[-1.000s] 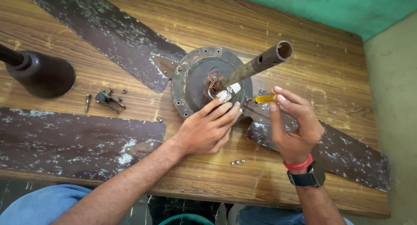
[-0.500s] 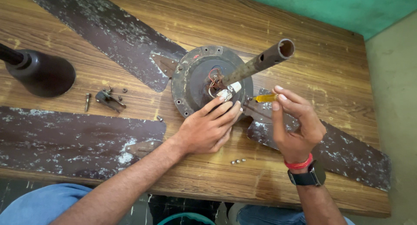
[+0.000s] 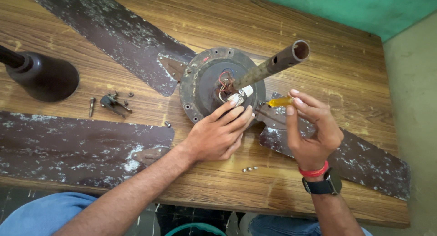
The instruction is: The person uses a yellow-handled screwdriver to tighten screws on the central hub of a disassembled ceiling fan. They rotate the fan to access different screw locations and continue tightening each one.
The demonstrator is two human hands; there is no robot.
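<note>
Staying put: left hand spread flat on motor, right hand pinching yellow screwdriver, both unmoved.

**Worn metal, flaking paint and grained wood**

A table of brown wood-grain finish is seen, smooth with a slight sheen and scuffed in places. The fan blades are coated in dark brown paint, matt and badly flaked, with pale patches showing through. The round fan motor is made of dull grey metal, grimy and rust-stained. The pipe rising from it is rusty, rough metal. A dark brown cup-shaped cover looks smooth and faintly glossy. The screwdriver handle is of clear yellow plastic, shiny. Small screws of bright metal are scattered about. A black watch with a matt strap is worn beside a red thread band.
</note>
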